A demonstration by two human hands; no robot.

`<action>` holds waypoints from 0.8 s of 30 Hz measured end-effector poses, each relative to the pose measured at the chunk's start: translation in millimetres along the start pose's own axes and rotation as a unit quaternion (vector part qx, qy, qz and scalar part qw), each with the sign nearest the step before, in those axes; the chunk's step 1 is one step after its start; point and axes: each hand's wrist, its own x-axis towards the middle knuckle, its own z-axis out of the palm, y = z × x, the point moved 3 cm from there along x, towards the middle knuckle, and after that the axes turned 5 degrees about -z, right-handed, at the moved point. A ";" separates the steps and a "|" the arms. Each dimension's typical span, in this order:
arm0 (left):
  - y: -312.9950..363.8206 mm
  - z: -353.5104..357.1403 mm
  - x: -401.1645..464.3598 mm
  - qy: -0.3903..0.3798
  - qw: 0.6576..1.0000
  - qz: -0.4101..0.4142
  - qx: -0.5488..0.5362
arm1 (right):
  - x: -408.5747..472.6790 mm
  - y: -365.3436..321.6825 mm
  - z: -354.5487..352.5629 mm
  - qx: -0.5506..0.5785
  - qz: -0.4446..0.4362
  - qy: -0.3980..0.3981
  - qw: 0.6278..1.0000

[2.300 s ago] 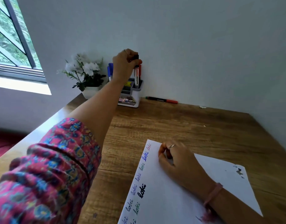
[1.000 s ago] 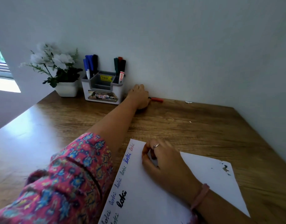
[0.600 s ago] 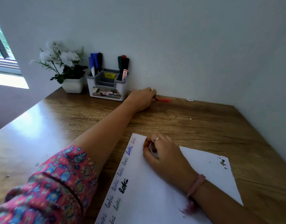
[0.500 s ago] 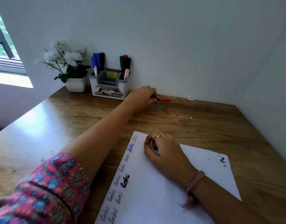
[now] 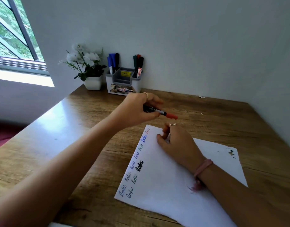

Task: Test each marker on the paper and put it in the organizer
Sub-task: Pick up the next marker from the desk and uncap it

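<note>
two hands were over the wooden desk: the left hand gripped a red-capped marker above the bare wood, just beyond the paper, while the right hand rested on the sheet, fingers loosely curled, holding nothing. the grey organizer stood by the wall beside a flower pot, markers upright in both its end compartments.

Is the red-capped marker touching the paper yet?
Apart. The head view shows the left hand holding the red-capped marker above bare wood, its cap short of the paper edge.
</note>
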 end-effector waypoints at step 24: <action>1.6 22.8 -29.2 -0.272 0.927 -0.098 -0.240 | -1.2 -19.8 -19.2 0.321 -0.094 0.043 0.942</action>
